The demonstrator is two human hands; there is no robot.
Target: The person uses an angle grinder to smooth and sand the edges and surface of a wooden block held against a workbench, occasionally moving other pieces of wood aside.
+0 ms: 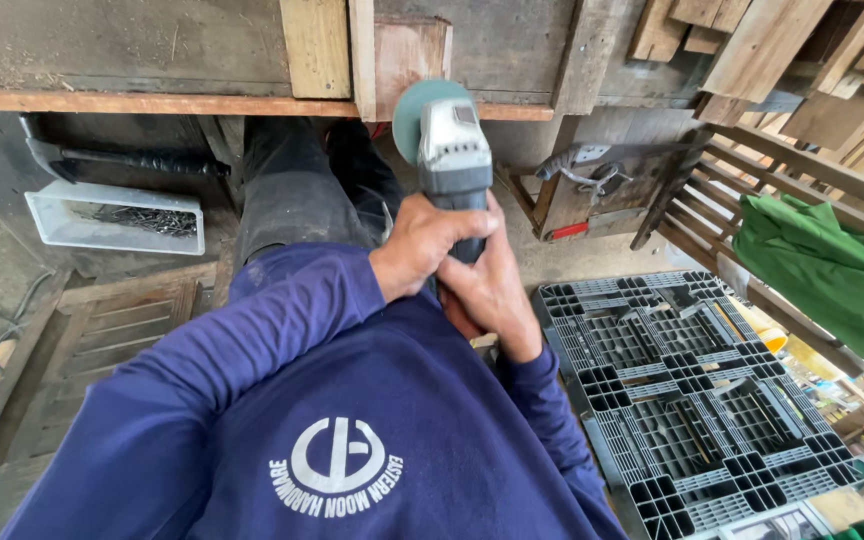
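Where hands (462,265) grip grinder (452,150), handle hidden

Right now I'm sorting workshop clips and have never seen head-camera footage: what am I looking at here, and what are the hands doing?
One camera sits on a person's head and looks down their blue long-sleeved shirt. Both bare hands grip an angle grinder, its round disc pointing away: the left hand wraps the body, the right hand clasps beside it. Ahead is a wooden bench. On the floor lie a white tray of nails, a hammer and a dark plastic pallet. A green cloth hangs over wooden slats.
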